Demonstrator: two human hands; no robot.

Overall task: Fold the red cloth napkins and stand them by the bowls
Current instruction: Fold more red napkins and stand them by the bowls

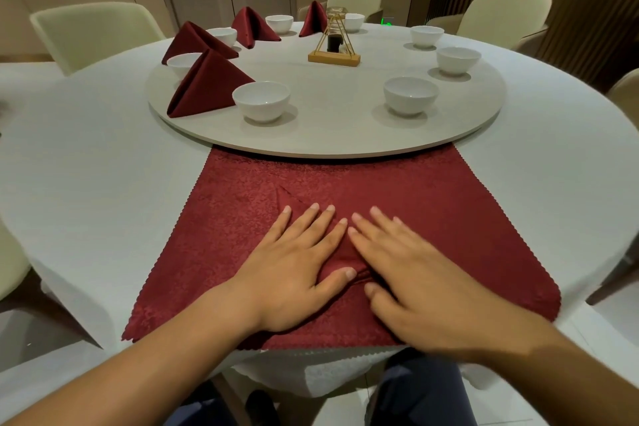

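A red cloth napkin [432, 204] lies spread flat on the white tablecloth at the table's near edge, its far edge tucked under the round turntable [328, 135]. My left hand [294, 263] and my right hand [415, 284] both press flat on its middle, fingers straight, with a small raised fold of cloth between them. Several folded red napkins stand on the turntable's left side, the nearest [204, 86] beside a white bowl [261, 101]. More white bowls ring the turntable, such as one [410, 94] at the right with no napkin beside it.
A wooden stand with a gold wire frame and a dark bottle [334, 45] sits at the turntable's middle. Cream chairs [93, 31] surround the round table. The tablecloth [86, 183] hangs over the near edge above my legs.
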